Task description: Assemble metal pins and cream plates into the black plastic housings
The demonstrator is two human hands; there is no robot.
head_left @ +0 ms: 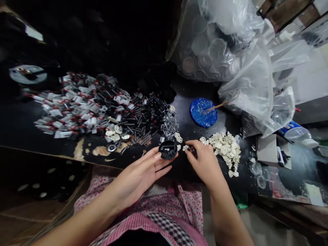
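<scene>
My left hand holds a round black plastic housing by its edge, its open side facing up and small fittings visible inside. To its right, my right hand is pinched above the bench, thumb and forefinger together. Something dark shows between those fingers, too hidden to name, and a small cream plate sits at their tips; whether it is held I cannot tell. Beside the right hand lies a pile of cream plates with holes. Loose cream plates rest just beyond the housing.
Left on the black bench spreads a heap of white, black and red plastic parts. Springs and small grey pins lie nearer. A blue lid with a stick stands behind. Plastic bags and a bottle crowd the right.
</scene>
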